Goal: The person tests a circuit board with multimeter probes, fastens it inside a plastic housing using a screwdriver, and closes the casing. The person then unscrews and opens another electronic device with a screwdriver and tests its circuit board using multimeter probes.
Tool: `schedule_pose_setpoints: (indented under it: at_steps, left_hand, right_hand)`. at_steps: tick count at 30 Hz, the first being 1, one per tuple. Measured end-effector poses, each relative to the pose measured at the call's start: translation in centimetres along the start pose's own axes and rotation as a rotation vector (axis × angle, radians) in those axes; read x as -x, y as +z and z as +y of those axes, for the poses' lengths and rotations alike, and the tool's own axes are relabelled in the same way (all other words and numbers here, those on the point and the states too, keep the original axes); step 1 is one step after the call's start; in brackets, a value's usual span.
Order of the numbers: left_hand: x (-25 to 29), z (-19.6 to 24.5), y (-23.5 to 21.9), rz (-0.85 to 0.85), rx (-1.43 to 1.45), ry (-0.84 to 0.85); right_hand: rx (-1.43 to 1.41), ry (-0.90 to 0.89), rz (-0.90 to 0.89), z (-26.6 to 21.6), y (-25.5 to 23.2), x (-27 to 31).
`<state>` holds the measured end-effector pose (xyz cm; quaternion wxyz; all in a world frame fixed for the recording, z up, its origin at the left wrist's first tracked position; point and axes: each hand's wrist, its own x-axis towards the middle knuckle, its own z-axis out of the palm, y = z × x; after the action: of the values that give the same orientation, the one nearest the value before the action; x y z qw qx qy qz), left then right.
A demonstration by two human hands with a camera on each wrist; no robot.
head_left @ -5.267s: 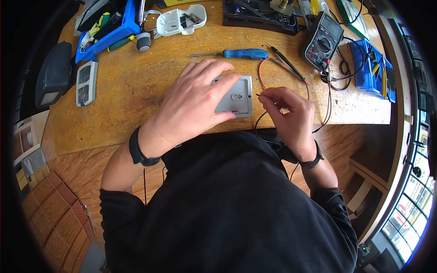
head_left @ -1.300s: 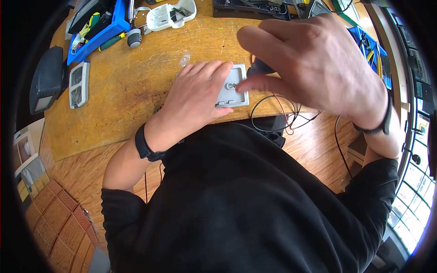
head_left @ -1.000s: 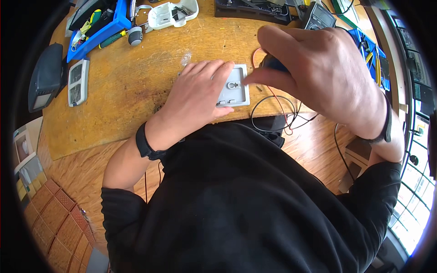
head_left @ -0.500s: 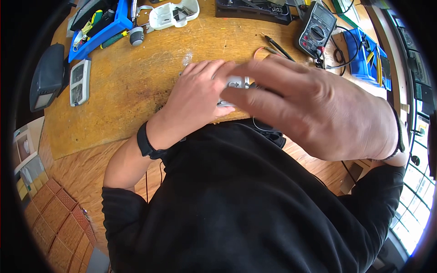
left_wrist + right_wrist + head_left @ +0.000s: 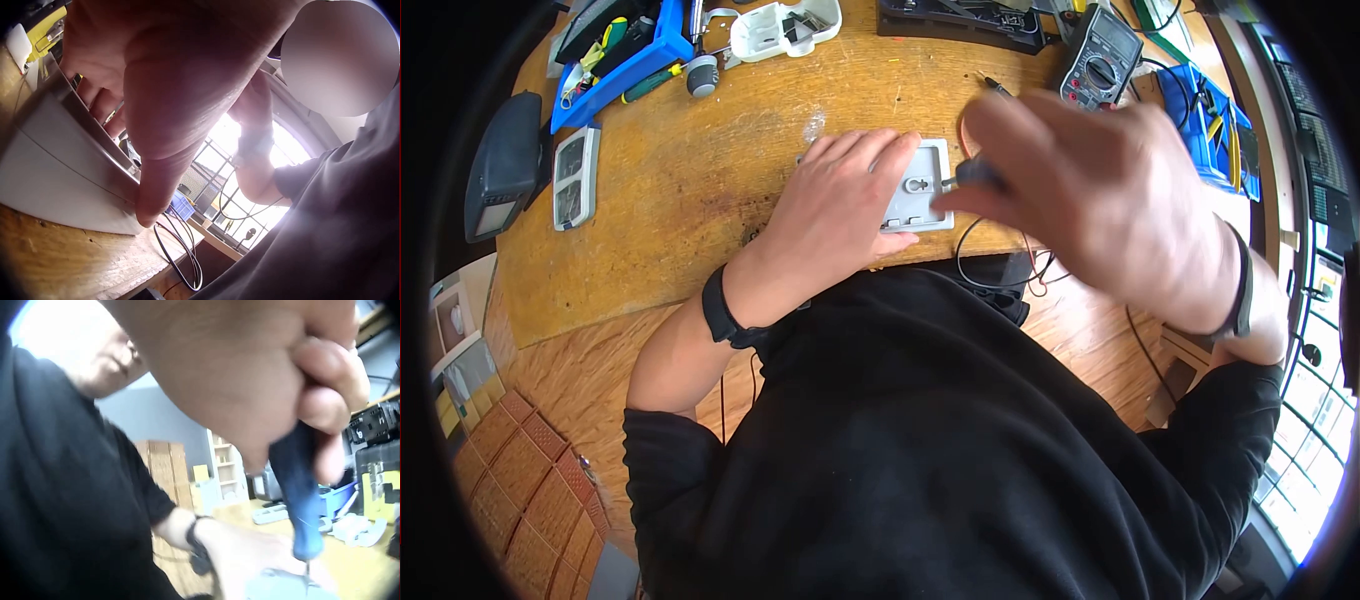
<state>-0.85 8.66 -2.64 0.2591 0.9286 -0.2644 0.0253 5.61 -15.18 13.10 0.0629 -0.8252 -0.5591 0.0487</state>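
Note:
My left hand (image 5: 830, 200) lies across a grey plastic housing (image 5: 938, 212) at the table's front edge. The left wrist view shows its thumb against the near side of the housing (image 5: 69, 175) and its fingers over the far side. My right hand (image 5: 1110, 210), blurred, grips a blue screwdriver (image 5: 978, 173) at the housing's right side. From the right wrist, the fingers curl round the blue handle (image 5: 297, 487), and the thin shaft points down at the housing. Whether the tip touches it, I cannot tell. A keyhole-shaped mount shows on the housing's face; its left part is hidden.
Behind my right hand stand a multimeter (image 5: 1100, 62) and a blue tool bin (image 5: 1200, 130). Thin cables (image 5: 990, 282) loop at the front edge. Further back lie a white open case (image 5: 765, 35) and a black tray (image 5: 960, 25); another blue bin (image 5: 620, 90) is back left.
My right hand has moved back and right from over the housing, uncovering more of its face, and now covers part of the probes and multimeter. My left hand stays on the housing.

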Motion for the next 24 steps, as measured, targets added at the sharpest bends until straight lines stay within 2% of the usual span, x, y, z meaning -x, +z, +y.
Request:
schedule_pose_setpoints:
  at_steps: [1,2,5,6,7,9,10,12,13,15,16,19,21,24]
  left_hand:
    - [0.1,0.1,0.0,0.024,-0.034,0.03]
    - [-0.1,0.1,-0.1,0.029,-0.039,0.031]
    - [0.0,0.0,-0.3,-0.028,-0.042,0.021]
    - [-0.1,-0.1,-0.3,-0.035,-0.016,0.021]
    - [-0.2,-0.1,-0.3,-0.04,0.009,0.023]
    - [-0.3,0.0,0.0,-0.014,-0.008,0.033]
    - [-0.2,0.2,-0.2,-0.019,-0.025,0.022]
    - [0.0,0.3,-0.3,-0.034,-0.04,0.017]
    - [-0.1,0.3,-0.1,-0.01,-0.032,0.022]
    - [-0.1,0.1,-0.2,0.015,-0.024,0.02]
    - [-0.2,0.0,-0.2,-0.011,-0.018,0.024]
    - [-0.2,-0.1,0.0,-0.023,0.008,0.027]
    - [-0.1,0.0,0.0,-0.003,0.018,0.016]
    - [-0.3,0.0,-0.4,-0.001,-0.03,0.018]
  right_hand:
    - [0.093,0.073,-0.003,0.2,0.1,0.1]
    - [0.098,0.07,0.001,0.2,-0.1,0.0]
    - [0.042,-0.055,0.177,-0.7,0.0,-0.2]
    - [-0.05,-0.109,0.105,-0.4,0.2,0.3]
    - [-0.165,-0.167,0.113,-0.4,0.4,0.2]
    - [0.022,-0.076,-0.199,-1.2,-1.5,0.0]
    - [0.024,-0.08,-0.197,-0.8,-1.1,-0.1]
    - [0.176,0.047,0.069,0.2,0.1,0.0]
    - [0.204,0.062,0.018,0.6,-0.1,0.0]
    - [0.067,0.035,0.324,-1.1,0.2,-0.6]
    - [0.065,0.034,0.323,-0.9,0.2,-0.6]
    - [-0.106,-0.185,0.001,0.1,0.2,-0.2]
    - [0.183,-0.003,-0.032,-1.3,-0.1,0.0]
    - [0.094,0.091,-0.066,-0.7,-0.9,-0.1]
